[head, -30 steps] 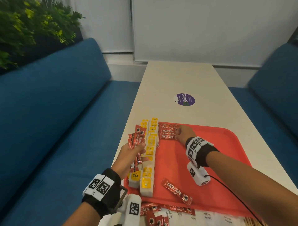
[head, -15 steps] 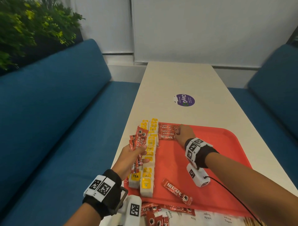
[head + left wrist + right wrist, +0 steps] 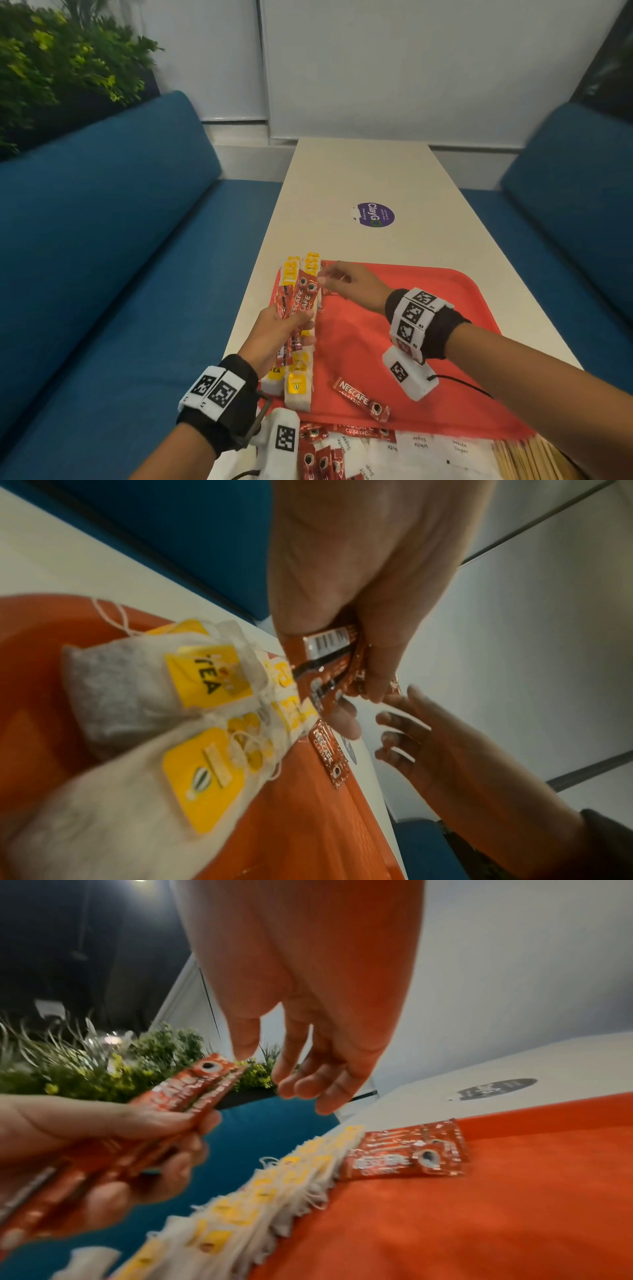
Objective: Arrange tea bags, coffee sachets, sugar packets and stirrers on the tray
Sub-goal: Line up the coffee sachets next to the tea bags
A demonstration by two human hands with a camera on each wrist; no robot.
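Nescafé Classic sachets [image 3: 301, 301] fill the gripping left hand [image 3: 274, 337]; right hand [image 3: 352, 284] loose, empty.

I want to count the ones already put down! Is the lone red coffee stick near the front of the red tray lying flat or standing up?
Lying flat. The red coffee sachet rests label-up on the red plastic tray, touched by neither hand.

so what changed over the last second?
The right hand left the coffee sachets on the tray and came across, open, toward the bundle of sachets gripped by the left hand. The left hand, tea bags, loose sachet and tray stayed put.
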